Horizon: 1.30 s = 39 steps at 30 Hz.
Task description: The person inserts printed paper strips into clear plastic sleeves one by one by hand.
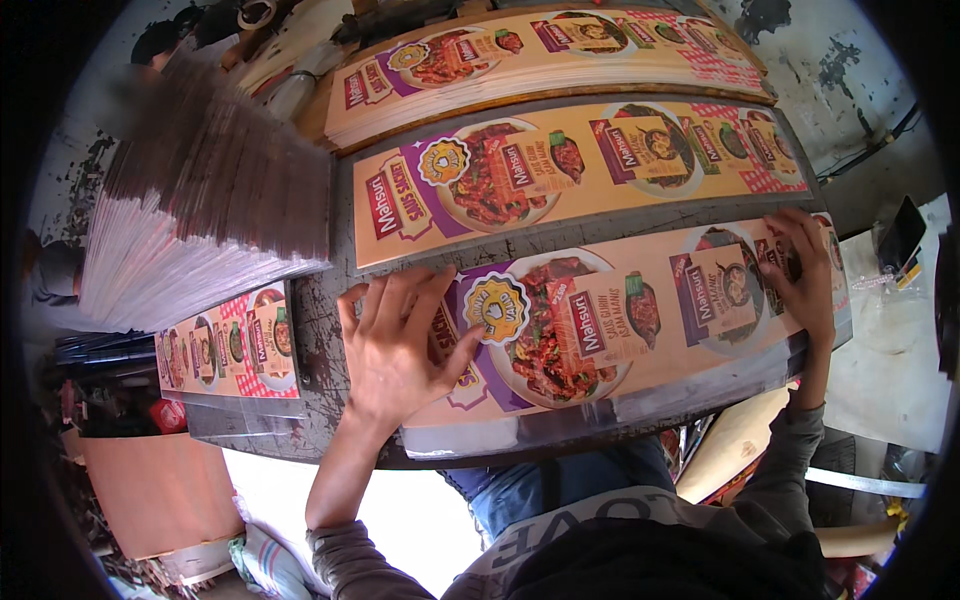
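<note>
Head view, left hand (395, 350), right hand (808, 278), both on glossy oblong sheet (640, 325)

The left hand (400, 340) lies palm down, fingers pointing away, thumb stretched inward; the right hand (805, 272) bends inward at the wrist, thumb apart from its fingers.

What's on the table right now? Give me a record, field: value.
left hand: spread, at left end of near sheet
right hand: at right end of same sheet
near sheet: printed, clear plastic along its near edge
middle sheet: printed, on grey table
back stack: printed sheets
left stack: tall, contents unclear
left sheet: printed, partly hidden by left stack
</note>
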{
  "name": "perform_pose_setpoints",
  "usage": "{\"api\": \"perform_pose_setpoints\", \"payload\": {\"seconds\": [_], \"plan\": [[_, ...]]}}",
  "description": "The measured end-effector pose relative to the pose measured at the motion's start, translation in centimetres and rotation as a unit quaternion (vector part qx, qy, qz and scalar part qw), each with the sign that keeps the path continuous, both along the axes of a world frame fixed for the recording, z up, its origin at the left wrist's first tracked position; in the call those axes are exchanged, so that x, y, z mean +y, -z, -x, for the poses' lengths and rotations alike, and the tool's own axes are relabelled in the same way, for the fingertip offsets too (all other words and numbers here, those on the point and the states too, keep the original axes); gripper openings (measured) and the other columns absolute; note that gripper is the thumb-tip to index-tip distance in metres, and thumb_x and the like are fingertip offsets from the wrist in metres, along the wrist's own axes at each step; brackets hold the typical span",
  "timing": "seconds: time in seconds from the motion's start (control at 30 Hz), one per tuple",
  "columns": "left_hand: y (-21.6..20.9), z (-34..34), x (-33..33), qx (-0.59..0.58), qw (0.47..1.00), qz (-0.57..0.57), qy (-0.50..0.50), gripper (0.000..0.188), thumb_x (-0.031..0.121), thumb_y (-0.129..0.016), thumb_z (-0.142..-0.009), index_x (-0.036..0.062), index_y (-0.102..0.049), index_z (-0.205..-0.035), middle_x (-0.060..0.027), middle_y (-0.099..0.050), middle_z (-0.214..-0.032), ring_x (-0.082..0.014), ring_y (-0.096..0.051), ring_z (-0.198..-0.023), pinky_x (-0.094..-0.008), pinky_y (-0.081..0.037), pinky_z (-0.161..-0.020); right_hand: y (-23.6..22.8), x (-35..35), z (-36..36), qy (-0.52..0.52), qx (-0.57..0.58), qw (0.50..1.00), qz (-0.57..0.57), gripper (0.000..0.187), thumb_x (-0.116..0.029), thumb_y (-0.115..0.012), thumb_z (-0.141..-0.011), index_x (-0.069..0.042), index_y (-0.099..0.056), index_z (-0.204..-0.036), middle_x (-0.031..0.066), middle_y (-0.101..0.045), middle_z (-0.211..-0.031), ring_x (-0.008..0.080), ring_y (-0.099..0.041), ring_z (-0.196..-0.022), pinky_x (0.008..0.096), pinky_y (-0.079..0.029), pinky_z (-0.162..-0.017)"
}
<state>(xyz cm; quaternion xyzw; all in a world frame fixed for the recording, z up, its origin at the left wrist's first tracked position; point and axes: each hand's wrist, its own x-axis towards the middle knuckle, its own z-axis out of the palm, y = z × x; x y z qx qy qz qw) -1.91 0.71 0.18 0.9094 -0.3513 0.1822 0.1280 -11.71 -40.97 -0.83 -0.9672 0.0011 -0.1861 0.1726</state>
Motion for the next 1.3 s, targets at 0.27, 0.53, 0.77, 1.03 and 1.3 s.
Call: {"api": "perform_pose_setpoints", "payload": {"seconds": [0.27,0.53,0.77,1.03,1.3], "plan": [[0.9,0.2,0.1,-0.067,0.998,-0.01,0.011,0.042,0.031,-0.072,-0.072,0.0054,-0.064,-0.104,-0.0052,-0.06,-0.096,-0.019,-0.057,-0.084,-0.0352,-0.037,-0.079,0.0,0.2,-0.3,-0.002,-0.034,0.999,0.027,0.044,-0.014,-0.073,-0.067,-0.003,-0.056,-0.107,0.0127,-0.054,-0.106,0.0324,-0.052,-0.101,0.0387,-0.042,-0.084],[0.5,-0.4,-0.5,0.025,0.999,0.045,-0.003,0.025,0.016,-0.072,-0.07,0.0044,-0.057,-0.087,-0.0064,-0.053,-0.077,-0.0214,-0.05,-0.076,-0.0366,-0.035,-0.071,-0.5,0.2,-0.3,-0.021,-0.013,0.999,0.035,0.058,-0.022,-0.078,-0.058,-0.004,-0.054,-0.108,0.0119,-0.052,-0.106,0.0327,-0.048,-0.103,0.0406,-0.038,-0.088],[1.2,-1.0,0.1,-0.005,0.995,0.082,0.055,0.018,0.011,-0.069,-0.074,0.0073,-0.054,-0.081,-0.0036,-0.053,-0.078,-0.0219,-0.052,-0.075,-0.0368,-0.036,-0.073,-0.4,0.3,-0.4,-0.024,-0.047,0.997,0.048,0.053,-0.022,-0.077,-0.06,-0.006,-0.053,-0.105,0.0115,-0.051,-0.107,0.0332,-0.046,-0.1,0.0411,-0.034,-0.089],[0.9,-0.9,-0.5,0.015,0.994,0.099,0.044,0.019,0.01,-0.069,-0.075,0.005,-0.051,-0.081,-0.0046,-0.061,-0.093,-0.0235,-0.056,-0.079,-0.0366,-0.04,-0.072,0.3,-0.4,-0.2,0.033,-0.076,0.995,0.049,0.028,-0.012,-0.065,-0.075,-0.003,-0.051,-0.098,0.0113,-0.05,-0.093,0.0326,-0.046,-0.094,0.0399,-0.034,-0.085],[1.2,-1.1,-0.2,0.006,0.995,0.086,0.046,0.019,0.012,-0.069,-0.076,0.0052,-0.052,-0.08,-0.0035,-0.062,-0.092,-0.0218,-0.056,-0.078,-0.0353,-0.038,-0.072,0.3,-0.3,-0.5,0.006,-0.059,0.998,0.03,0.02,-0.008,-0.062,-0.078,-0.004,-0.05,-0.093,0.0098,-0.057,-0.099,0.0285,-0.047,-0.092,0.0385,-0.034,-0.085]]}}
